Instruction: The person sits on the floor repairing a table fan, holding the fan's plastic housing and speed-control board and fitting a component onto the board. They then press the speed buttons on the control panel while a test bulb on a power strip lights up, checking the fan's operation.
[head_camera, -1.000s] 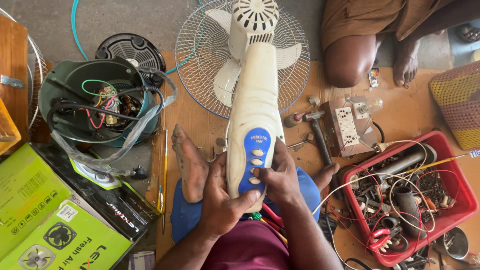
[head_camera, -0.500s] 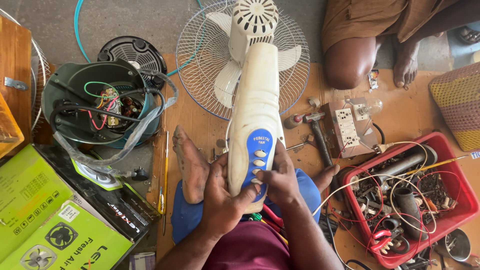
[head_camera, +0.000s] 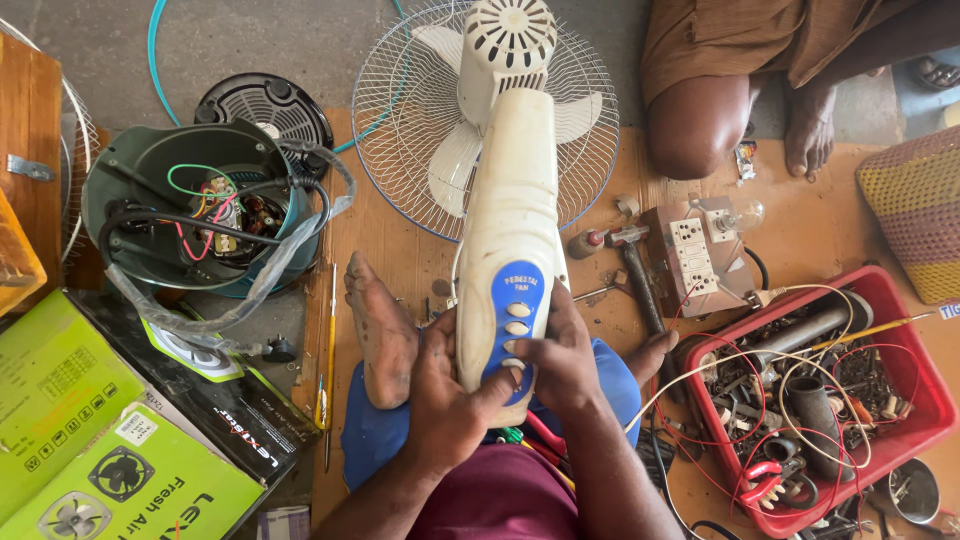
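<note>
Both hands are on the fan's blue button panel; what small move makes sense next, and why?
Probably press or pry at the lowest button: the left hand and right hand clamp the white fan body at the blue control panel, thumbs meeting on its lower end.

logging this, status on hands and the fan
Left hand and right hand grip pedestal fan at blue button panel. Bare foot alongside.

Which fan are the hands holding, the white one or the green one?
The white fan. Both the left hand and right hand grip its blue button panel; the green fan lies opened, wires showing, untouched.
</note>
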